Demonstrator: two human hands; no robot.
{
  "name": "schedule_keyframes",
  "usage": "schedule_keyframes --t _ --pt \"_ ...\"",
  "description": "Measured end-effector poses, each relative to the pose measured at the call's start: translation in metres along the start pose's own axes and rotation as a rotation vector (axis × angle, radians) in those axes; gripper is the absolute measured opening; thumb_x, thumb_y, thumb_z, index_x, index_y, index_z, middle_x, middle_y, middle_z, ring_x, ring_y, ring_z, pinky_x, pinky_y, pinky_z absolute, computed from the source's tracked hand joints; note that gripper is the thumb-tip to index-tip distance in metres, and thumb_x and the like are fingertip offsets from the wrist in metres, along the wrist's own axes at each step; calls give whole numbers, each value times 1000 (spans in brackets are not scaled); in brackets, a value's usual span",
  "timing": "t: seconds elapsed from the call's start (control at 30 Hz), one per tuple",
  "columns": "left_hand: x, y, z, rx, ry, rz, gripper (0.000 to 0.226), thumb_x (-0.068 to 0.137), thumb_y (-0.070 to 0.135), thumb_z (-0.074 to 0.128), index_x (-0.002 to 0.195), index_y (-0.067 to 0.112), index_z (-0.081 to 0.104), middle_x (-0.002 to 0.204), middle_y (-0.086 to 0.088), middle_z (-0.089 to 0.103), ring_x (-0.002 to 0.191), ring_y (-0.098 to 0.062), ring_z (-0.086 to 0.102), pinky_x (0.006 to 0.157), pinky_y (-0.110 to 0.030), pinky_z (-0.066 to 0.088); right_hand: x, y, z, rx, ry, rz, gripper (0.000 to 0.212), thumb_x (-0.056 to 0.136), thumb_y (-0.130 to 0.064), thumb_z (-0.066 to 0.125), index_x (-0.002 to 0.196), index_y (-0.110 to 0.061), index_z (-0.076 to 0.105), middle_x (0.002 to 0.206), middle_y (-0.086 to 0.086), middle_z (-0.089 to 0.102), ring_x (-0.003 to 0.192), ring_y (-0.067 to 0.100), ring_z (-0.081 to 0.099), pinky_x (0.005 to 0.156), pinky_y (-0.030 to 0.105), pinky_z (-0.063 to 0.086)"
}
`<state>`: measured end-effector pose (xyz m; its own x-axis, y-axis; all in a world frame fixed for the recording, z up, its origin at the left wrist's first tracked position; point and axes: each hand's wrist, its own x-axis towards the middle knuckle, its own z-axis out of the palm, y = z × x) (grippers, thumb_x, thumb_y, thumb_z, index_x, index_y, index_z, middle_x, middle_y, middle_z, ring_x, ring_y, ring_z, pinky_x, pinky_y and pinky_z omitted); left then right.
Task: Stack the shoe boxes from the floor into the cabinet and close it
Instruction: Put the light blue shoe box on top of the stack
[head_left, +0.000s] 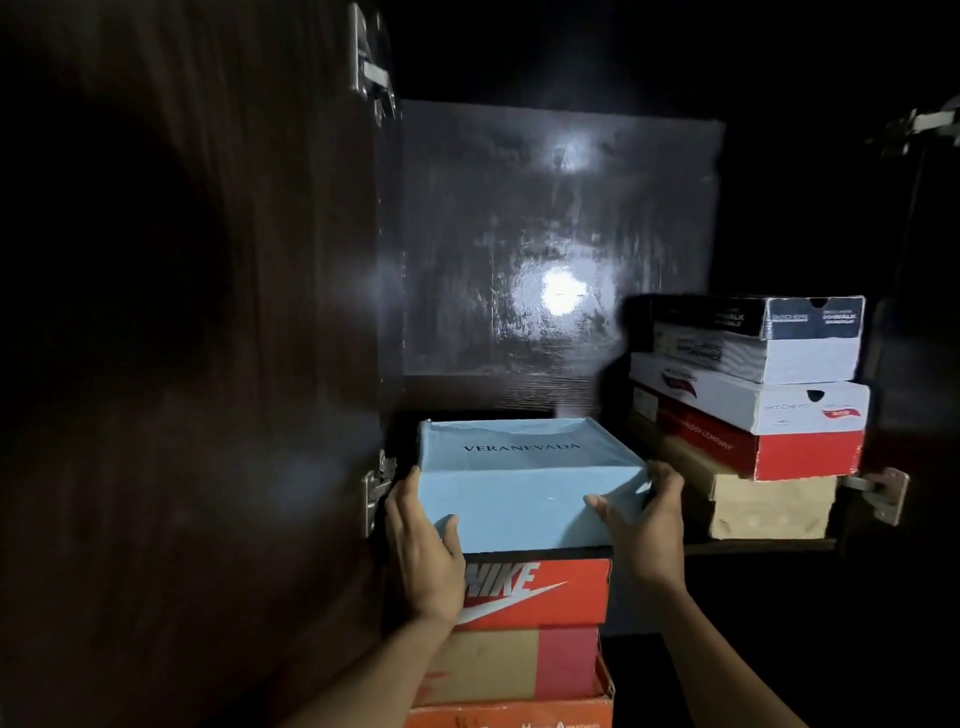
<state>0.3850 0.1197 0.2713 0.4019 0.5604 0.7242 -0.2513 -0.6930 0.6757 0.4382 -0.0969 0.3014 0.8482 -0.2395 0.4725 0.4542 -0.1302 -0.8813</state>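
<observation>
The left grip (423, 545) clamps the left side of the light-blue VERANEVADA shoe box (524, 478), thumb on its front face. The right grip (644, 525) curls round its right front corner. The box lies flat on a red Nike box (535, 592). Under that are a tan-and-pink box (509, 665) and an orange box (509, 714). Right of the grips, on the cabinet shelf (753, 545), four boxes are piled. A navy-lidded Skechers box (769, 338) is on top, then a white Skechers box (753, 400), a red box (769, 447) and a tan box (763, 504). Left of the grips is a metal hinge (376, 488) on the open dark wooden door (208, 364). Beyond is the glossy back panel (556, 234).
</observation>
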Motion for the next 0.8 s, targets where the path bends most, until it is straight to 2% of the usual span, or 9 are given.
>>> schedule_keyframes --t 0.07,0.13,0.2,0.27,0.33,0.4,0.5,0.7,0.8 --pt "0 -4 6 21 -17 0 81 80 -4 74 149 10 35 147 -14 40 136 -34 43 110 -46 42 1 5 6 -9 15 3 71 80 -18 81 134 -35 37 132 -2 50 116 19 56 91 38 56" --pt "-3 -9 13 76 -80 42 89 82 0 73 155 15 24 158 -11 25 144 -32 34 110 -46 43 5 7 11 1 18 8 69 83 -15 79 136 -33 38 129 -3 50 114 18 55 86 32 56" --pt "-4 -11 18 111 -159 66 95 86 8 72 158 24 11 165 -6 5 149 -30 25 108 -42 46 13 9 16 -26 -7 24 69 85 -14 77 140 -29 37 126 -4 49 110 16 54 77 24 53" --pt "1 -8 20 102 -196 21 96 89 19 71 156 28 3 166 -5 -3 148 -31 26 103 -37 48 19 8 23 -103 -40 20 70 87 -14 74 144 -27 36 128 1 50 109 15 52 75 22 51" --pt "7 -5 23 94 -194 -17 95 88 23 71 157 28 6 164 -5 -2 142 -32 37 95 -33 50 25 7 29 -188 -60 2 71 88 -15 72 147 -26 35 138 7 48 117 20 51 88 31 52" --pt "11 -6 26 102 -191 -30 95 86 22 72 158 26 10 162 -6 0 138 -33 41 93 -29 49 30 8 33 -248 -74 -6 72 88 -17 72 149 -24 34 145 10 40 130 28 46 101 40 46" --pt "13 -8 29 170 -206 -21 97 84 24 73 158 22 11 161 -12 1 138 -35 38 98 -37 52 32 9 35 -314 -84 -35 75 89 -18 71 152 -23 31 147 13 37 134 32 43 102 39 44" --pt "17 -4 30 283 -244 -55 94 87 35 66 158 24 6 160 -11 -7 138 -35 34 85 -38 58 32 14 36 -331 -76 -58 77 89 -16 71 153 -24 30 145 12 38 133 31 44 105 41 42" --pt "15 -6 26 268 -250 -32 92 88 35 66 158 24 8 161 -10 -8 142 -34 29 92 -39 56 32 16 37 -333 -63 -61 78 88 -17 72 153 -24 30 146 11 34 133 32 45 105 40 42"
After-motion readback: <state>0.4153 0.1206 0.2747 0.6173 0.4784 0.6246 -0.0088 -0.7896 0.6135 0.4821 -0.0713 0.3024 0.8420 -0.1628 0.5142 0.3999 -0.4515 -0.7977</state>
